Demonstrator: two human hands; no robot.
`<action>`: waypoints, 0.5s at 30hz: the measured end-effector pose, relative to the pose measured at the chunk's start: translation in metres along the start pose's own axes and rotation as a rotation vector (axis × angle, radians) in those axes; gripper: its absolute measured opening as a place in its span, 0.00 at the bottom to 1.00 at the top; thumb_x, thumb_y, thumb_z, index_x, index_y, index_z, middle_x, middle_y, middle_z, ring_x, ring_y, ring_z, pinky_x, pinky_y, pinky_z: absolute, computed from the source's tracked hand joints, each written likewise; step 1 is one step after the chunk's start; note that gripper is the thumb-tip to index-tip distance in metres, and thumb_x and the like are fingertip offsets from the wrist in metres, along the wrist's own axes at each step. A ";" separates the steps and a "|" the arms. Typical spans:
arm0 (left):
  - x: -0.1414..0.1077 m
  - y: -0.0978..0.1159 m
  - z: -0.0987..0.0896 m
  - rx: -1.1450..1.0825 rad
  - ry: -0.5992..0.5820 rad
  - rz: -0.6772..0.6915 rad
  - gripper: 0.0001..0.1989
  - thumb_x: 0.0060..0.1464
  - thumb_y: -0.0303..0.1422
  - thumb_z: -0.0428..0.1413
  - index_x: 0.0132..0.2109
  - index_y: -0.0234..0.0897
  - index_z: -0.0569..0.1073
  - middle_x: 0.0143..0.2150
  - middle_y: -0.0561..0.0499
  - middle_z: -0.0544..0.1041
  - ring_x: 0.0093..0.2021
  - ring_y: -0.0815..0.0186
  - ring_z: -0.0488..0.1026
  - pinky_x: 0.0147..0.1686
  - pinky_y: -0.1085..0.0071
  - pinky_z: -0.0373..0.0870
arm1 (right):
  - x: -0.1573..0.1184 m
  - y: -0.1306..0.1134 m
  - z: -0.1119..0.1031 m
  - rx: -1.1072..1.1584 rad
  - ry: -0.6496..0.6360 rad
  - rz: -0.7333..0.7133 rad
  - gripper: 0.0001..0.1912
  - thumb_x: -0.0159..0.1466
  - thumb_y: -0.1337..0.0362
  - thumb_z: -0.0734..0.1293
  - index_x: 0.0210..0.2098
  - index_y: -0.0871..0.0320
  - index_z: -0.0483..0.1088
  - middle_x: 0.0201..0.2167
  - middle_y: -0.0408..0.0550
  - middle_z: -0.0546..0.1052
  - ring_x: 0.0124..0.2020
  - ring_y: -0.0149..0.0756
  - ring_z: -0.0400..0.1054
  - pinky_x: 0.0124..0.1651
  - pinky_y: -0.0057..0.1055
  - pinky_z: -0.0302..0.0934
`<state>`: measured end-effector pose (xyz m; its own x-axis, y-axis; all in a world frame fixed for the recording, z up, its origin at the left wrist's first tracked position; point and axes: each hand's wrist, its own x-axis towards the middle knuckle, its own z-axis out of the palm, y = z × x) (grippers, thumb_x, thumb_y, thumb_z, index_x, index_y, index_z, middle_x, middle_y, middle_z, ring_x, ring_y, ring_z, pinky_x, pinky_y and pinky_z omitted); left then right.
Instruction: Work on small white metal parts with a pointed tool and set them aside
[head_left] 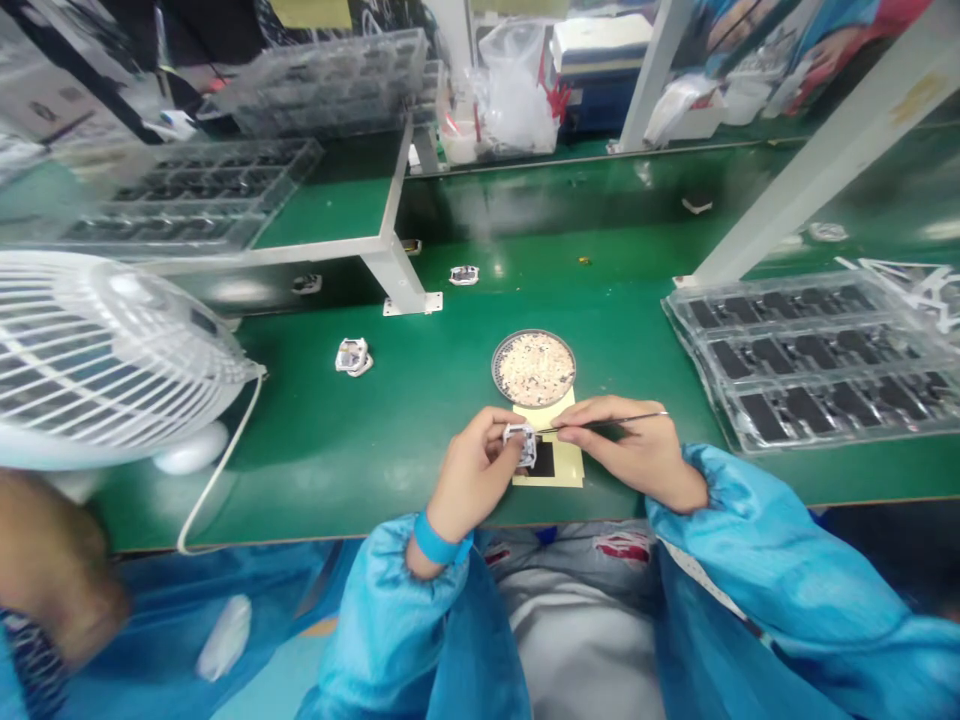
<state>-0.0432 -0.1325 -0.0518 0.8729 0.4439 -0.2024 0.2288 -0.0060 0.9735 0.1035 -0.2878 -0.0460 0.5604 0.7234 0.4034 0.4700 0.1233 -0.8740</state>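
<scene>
Between the thumb and fingers of my left hand point(480, 465) is a small white plastic frame point(520, 446), held upright over a yellow paper pad point(570, 465). A black square piece point(543, 460) lies on that pad, partly behind the frame. My right hand point(626, 445) grips thin metal tweezers point(637, 417) like a pen, their tip at the right side of the frame. Just beyond both hands sits a round dish point(534, 368) filled with small pale bits, some of them dark. Fine details inside the frame are too small to make out.
A white fan point(105, 360) stands at the left, its cord hanging over the table edge. Clear trays point(817, 350) of dark parts lie at the right. White frames point(353, 356) rest on the green table point(420, 410). Metal posts point(401, 270) rise behind. Another person sits at left.
</scene>
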 end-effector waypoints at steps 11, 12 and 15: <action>0.000 0.001 0.001 0.007 0.011 -0.013 0.12 0.60 0.38 0.57 0.47 0.37 0.70 0.38 0.48 0.81 0.32 0.66 0.78 0.32 0.71 0.79 | 0.001 0.002 0.001 -0.022 -0.067 -0.081 0.09 0.60 0.68 0.76 0.40 0.55 0.78 0.38 0.46 0.82 0.39 0.37 0.78 0.44 0.33 0.73; 0.000 0.001 0.001 0.009 0.012 -0.014 0.12 0.60 0.38 0.57 0.47 0.37 0.70 0.38 0.48 0.81 0.31 0.66 0.78 0.32 0.70 0.78 | 0.001 0.002 0.001 -0.033 -0.071 -0.088 0.08 0.60 0.68 0.75 0.40 0.55 0.78 0.38 0.46 0.82 0.39 0.37 0.78 0.44 0.33 0.73; 0.000 0.001 0.001 -0.007 0.015 -0.018 0.12 0.60 0.39 0.57 0.47 0.37 0.71 0.38 0.48 0.81 0.32 0.65 0.78 0.32 0.70 0.79 | 0.002 -0.002 0.000 -0.067 -0.044 -0.092 0.07 0.61 0.67 0.75 0.40 0.55 0.78 0.37 0.47 0.82 0.38 0.38 0.77 0.44 0.33 0.72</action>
<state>-0.0425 -0.1336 -0.0506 0.8623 0.4572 -0.2179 0.2408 0.0085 0.9705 0.1037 -0.2868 -0.0439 0.4830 0.7406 0.4672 0.5632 0.1457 -0.8133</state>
